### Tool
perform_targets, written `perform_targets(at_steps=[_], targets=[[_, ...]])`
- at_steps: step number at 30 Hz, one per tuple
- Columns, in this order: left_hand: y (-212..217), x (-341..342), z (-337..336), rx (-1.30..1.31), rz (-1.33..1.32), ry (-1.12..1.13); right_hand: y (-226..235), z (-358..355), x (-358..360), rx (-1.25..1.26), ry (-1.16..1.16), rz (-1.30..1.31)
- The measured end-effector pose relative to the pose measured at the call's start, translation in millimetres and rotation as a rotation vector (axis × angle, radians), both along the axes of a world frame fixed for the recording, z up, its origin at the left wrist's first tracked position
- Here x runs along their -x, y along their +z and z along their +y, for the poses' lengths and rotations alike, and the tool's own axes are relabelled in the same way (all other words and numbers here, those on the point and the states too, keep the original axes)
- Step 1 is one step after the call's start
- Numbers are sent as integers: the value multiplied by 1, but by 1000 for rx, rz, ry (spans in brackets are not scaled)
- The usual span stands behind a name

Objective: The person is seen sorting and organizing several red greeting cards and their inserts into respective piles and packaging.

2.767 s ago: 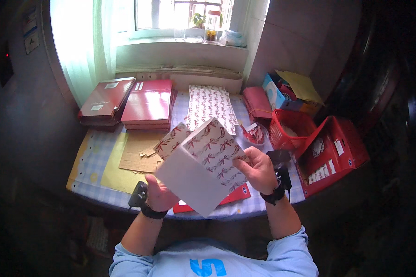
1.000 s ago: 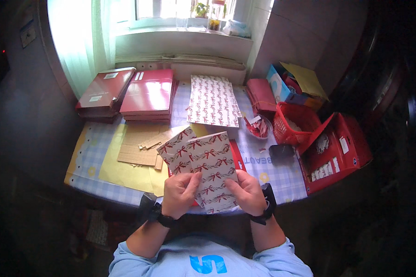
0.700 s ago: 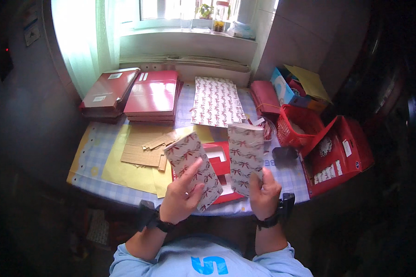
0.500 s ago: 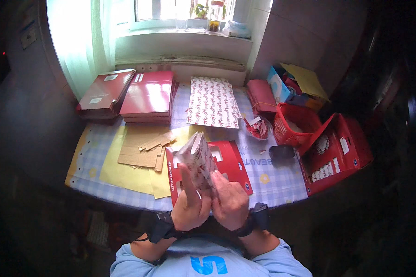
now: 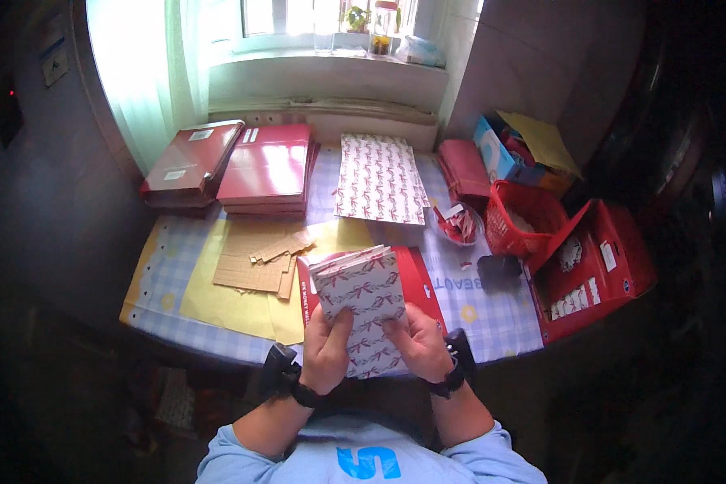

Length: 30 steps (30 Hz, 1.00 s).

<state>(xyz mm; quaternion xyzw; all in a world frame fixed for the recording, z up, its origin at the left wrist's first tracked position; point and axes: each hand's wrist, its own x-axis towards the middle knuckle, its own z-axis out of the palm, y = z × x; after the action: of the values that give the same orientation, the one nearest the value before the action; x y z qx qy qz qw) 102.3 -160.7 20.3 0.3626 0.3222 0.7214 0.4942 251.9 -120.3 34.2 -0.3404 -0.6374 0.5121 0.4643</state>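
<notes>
Between my two hands is a small stack of white card wallets, printed with a red and grey ribbon-and-leaf pattern. My left hand is closed on its left side, the thumb lying across the front. On the right edge my right hand grips it, thumb also in front; the other fingers are mostly hidden behind. The stack is tilted up over the table's near edge, its layered top edges showing. Partly hidden behind it lies a flat red cardboard package with cut-out windows.
Brown card pieces lie on yellow sheets at left. Red package stacks stand far left; patterned sheets lie at the back. On the right are a bowl of red strips, a red basket and an open red box.
The wallets, earlier held edge-on and upright, have turned so a broad patterned face shows. My hands have moved apart to its two sides. The view has shifted slightly.
</notes>
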Motion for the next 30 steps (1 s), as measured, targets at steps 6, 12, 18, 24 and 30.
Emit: perform_targets(at_steps=[6,12,18,24,30], targets=[[9,13,20,11,49,46,-19,-5,-8,49,206,-91],[1,15,38,62,187,299,-10,-11,6,-274,37,-263],[15,9,41,70,-30,90,-22,-2,0,-215,-23,-225],[-13,-5,12,141,313,152,-10,-1,6,-75,-101,-138],[-13,2,19,89,261,191,-13,-7,-3,72,85,-172]])
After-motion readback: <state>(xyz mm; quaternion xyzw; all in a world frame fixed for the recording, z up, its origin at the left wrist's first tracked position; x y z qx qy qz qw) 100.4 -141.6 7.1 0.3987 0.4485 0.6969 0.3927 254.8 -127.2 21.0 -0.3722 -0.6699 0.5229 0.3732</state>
